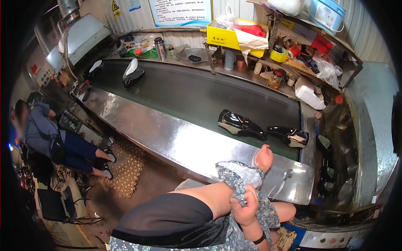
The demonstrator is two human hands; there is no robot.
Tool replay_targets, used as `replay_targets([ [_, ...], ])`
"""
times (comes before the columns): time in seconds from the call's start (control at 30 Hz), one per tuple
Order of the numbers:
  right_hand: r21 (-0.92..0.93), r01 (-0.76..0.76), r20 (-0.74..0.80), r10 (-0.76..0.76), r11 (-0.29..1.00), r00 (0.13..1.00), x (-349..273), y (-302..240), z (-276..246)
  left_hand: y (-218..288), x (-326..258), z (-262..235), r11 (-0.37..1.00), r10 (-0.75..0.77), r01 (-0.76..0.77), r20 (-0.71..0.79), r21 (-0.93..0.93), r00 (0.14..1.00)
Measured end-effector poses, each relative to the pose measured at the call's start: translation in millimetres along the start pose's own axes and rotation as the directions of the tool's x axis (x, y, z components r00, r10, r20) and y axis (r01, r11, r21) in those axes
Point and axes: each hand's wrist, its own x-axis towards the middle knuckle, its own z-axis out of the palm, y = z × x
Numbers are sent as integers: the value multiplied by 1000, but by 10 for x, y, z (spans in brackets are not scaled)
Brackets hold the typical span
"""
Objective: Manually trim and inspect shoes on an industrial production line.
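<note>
My left hand [264, 157] reaches over the steel edge of the conveyor, its fingers curled into a loose fist with nothing seen in them. A floral sleeve cover [229, 170] is bunched about that forearm, its pale lining showing. My right hand [245, 206], with a black band at its wrist, is closed on the cover's gathered edge near my left elbow. Beyond my left hand, two glossy black shoes with pale soles lie on the dark belt: a nearer-left shoe [242, 125] and a right-hand shoe [289, 135].
Farther left on the belt [180, 88] sit a black-and-white shoe [133, 75] and another shoe [95, 67]. A thin metal tool [284, 180] rests on the steel edge [167, 134]. Shelves behind hold a yellow box [222, 35] and tape [278, 55]. A person [46, 125] stands at left.
</note>
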Motion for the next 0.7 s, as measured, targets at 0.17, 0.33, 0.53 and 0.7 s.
replay_targets([
  [0.17, 262, -255, -255, 321, 931, 912, 118, -130, 180, -34, -44, 50, 997, 69, -69, -21, 17, 997],
  [0.33, -187, -37, 30, 43, 982, 999, 171, 99, -43, -15, -31, -22, 998, 69, -69, -3, -6, 998],
  [0.53, 208, -173, -247, 223, 963, 943, 15, 88, 186, 26, 12, -59, 994, 98, -99, 36, 38, 995],
  [0.7, -202, 117, -221, -162, 972, 962, 9, 406, 181, 4, -53, 20, 973, 217, -222, -77, -65, 973],
])
